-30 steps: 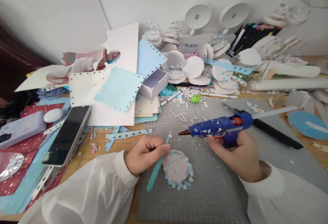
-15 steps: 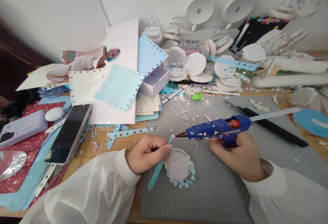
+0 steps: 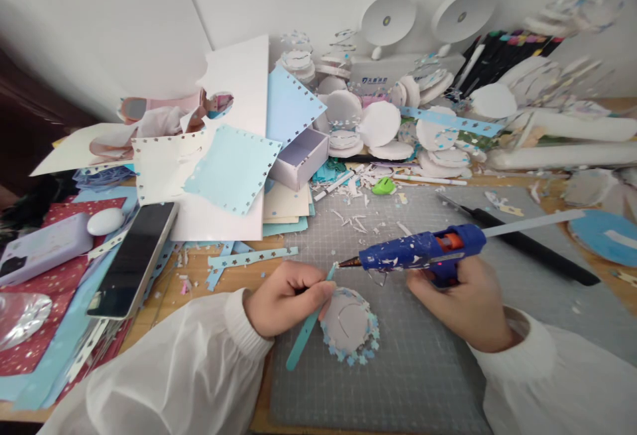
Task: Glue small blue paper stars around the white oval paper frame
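My left hand [image 3: 291, 299] is closed on teal tweezers [image 3: 304, 342], thumb and fingers pinching them near the pointed end. At their tip is a tiny pale piece, too small to make out. My right hand [image 3: 460, 302] grips a blue glue gun [image 3: 413, 249] by its handle, with a white glue stick [image 3: 537, 221] sticking out of the back. Its nozzle meets the tweezers' tip. Just below lies a round white foam disc [image 3: 346, 322] edged with small blue paper stars, a thin curved wire showing on top. My left fingers partly cover its upper left edge.
Everything rests on a grey cutting mat [image 3: 398, 388]. A black-handled knife [image 3: 537, 249] lies behind the glue gun. Punched paper sheets [image 3: 233, 170], a phone [image 3: 132, 262] and a small open box [image 3: 301, 160] stand left. White discs [image 3: 379, 124] and paper scraps crowd the back.
The glue gun has shifted very slightly to the left. Both hands otherwise keep their places, and the disc has not moved.
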Tool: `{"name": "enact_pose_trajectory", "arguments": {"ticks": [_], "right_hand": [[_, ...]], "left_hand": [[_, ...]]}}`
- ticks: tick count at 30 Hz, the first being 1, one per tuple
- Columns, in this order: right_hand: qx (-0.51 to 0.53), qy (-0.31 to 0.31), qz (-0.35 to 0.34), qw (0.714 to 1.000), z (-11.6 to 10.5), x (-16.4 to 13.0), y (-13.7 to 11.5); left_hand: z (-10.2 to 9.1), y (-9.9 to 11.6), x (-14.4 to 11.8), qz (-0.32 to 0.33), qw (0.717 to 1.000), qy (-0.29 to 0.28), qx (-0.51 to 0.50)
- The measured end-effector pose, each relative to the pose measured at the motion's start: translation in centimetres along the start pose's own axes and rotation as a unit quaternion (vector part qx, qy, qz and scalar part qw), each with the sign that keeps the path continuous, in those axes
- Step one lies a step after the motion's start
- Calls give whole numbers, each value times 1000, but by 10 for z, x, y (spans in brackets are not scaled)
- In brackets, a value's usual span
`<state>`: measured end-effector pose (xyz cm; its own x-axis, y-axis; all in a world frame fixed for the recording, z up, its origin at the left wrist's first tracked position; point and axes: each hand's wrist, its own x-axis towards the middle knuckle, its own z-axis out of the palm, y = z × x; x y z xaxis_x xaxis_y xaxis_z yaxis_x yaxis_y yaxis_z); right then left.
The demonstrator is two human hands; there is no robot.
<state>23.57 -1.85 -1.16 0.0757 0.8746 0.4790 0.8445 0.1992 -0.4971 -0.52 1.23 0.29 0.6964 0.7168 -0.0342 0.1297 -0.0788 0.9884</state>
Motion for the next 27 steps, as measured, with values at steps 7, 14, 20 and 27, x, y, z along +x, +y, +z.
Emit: {"name": "enact_pose_trajectory", "arguments": {"ticks": [7, 14, 20, 27], "right_hand": [[-9, -2, -7, 1000, 0, 0, -1], [-72, 47, -51, 995, 2, 0, 3], [-95, 100, 68, 988, -11, 4, 21], [-203, 6, 218, 954, -47, -7, 55]], "left_hand": [[0, -2, 0, -1, 1000, -5, -1], [0, -2, 0, -12, 1000, -6, 4], [-1, -5, -1, -22, 1000, -1, -2], [1, -7, -2, -27, 999, 14, -26]]}}
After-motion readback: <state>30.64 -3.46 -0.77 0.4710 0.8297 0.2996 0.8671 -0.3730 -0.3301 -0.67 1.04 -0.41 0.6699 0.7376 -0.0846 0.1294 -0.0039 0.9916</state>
